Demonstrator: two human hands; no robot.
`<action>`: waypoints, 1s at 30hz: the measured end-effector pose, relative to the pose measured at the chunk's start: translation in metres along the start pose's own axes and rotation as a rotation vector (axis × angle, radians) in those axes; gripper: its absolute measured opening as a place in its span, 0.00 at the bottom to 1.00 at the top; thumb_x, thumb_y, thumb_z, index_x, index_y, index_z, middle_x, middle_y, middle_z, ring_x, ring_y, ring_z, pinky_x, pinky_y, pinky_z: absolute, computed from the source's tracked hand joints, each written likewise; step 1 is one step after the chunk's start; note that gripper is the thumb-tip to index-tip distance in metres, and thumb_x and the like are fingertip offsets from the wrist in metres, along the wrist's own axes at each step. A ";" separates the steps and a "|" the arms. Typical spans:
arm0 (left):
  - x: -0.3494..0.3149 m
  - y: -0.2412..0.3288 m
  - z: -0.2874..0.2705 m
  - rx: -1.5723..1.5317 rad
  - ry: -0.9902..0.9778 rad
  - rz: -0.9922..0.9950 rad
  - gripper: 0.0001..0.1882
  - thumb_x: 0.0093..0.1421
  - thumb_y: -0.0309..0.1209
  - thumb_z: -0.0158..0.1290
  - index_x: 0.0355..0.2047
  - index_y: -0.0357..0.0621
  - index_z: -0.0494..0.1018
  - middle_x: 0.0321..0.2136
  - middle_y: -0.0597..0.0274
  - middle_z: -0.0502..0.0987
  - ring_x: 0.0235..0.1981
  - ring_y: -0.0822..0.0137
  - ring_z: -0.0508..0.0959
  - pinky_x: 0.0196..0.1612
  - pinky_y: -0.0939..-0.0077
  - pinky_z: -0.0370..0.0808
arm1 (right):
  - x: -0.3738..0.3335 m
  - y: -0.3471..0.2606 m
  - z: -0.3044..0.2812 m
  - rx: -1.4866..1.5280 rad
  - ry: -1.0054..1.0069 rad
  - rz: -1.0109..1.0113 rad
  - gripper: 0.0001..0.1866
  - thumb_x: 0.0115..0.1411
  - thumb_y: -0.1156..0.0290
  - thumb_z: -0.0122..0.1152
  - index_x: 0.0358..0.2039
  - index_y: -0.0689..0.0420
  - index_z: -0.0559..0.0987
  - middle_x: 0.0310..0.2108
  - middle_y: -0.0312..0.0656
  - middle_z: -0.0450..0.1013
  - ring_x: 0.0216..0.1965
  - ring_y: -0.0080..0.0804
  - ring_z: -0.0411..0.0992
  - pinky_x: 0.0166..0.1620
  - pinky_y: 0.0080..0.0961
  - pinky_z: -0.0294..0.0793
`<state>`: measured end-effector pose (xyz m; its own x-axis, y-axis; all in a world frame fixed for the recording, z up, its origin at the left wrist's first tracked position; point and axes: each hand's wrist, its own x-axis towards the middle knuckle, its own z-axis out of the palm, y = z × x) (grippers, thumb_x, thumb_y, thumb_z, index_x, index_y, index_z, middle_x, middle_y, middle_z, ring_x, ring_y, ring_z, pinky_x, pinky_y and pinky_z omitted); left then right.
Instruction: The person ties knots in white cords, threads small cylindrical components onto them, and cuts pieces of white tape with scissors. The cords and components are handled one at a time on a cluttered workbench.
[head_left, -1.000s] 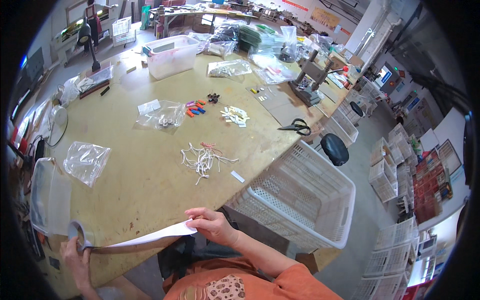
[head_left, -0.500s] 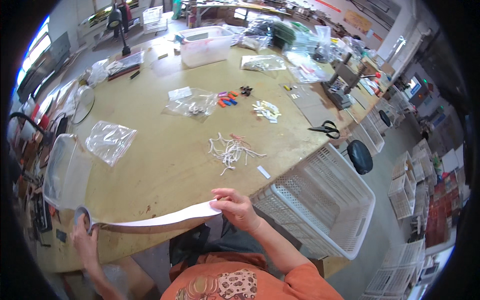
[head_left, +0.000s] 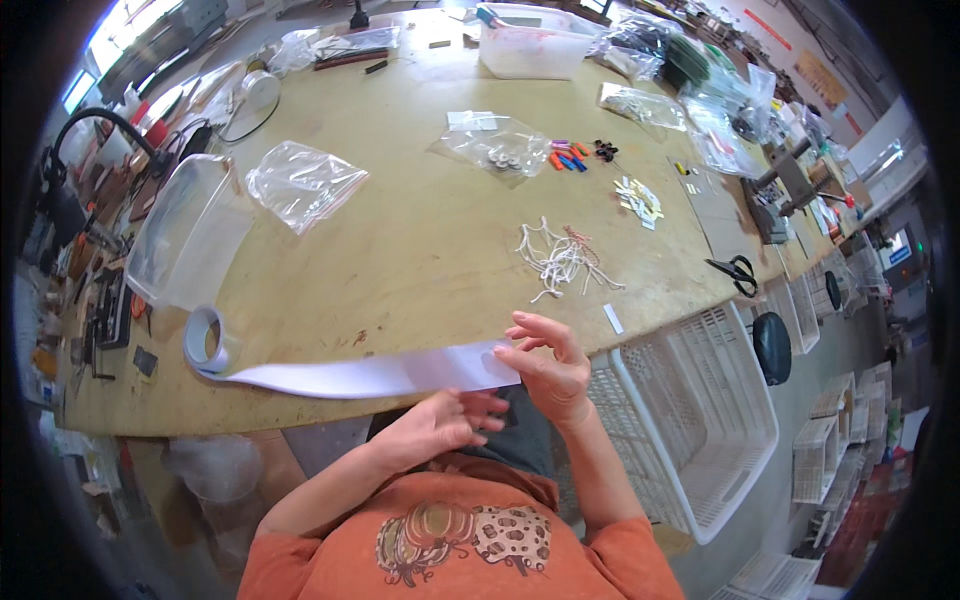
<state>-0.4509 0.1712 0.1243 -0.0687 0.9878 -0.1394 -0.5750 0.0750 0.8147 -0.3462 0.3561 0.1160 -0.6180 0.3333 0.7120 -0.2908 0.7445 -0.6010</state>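
A wide white ribbon (head_left: 380, 374) runs along the table's near edge from its roll (head_left: 194, 340), which stands on edge at the left. My right hand (head_left: 556, 372) pinches the ribbon's free end, with the thumb on top and the other fingers partly raised. Just below the ribbon, near that end, my left hand (head_left: 445, 428) holds nothing. Its fingers are apart, slightly smeared by motion, and reach toward the right. Whether they touch the ribbon's lower edge is unclear.
Beyond the ribbon lie white cords (head_left: 562, 258), a small white strip (head_left: 613, 318), black scissors (head_left: 735, 274) and white tags (head_left: 638, 202). A clear plastic bin (head_left: 190, 235) and plastic bag (head_left: 305, 185) are at left. A white crate (head_left: 690, 420) stands beside the table at right.
My left hand has let go of the roll and moved right, toward the ribbon's end. The roll now stands on the table. The view has shifted, and my right hand still grips the ribbon.
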 end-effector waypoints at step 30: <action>0.021 -0.002 0.016 0.253 0.543 0.025 0.18 0.67 0.42 0.40 0.32 0.42 0.71 0.26 0.66 0.70 0.32 0.75 0.68 0.42 0.83 0.64 | -0.002 -0.037 -0.018 0.860 -0.063 1.048 0.06 0.62 0.71 0.57 0.33 0.60 0.76 0.27 0.34 0.75 0.25 0.16 0.72 0.28 0.14 0.71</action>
<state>-0.4382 0.1938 0.1281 -0.5250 0.7836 -0.3321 -0.3602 0.1489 0.9209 -0.3209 0.3388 0.1431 -0.8540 0.4714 -0.2203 -0.0127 -0.4422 -0.8968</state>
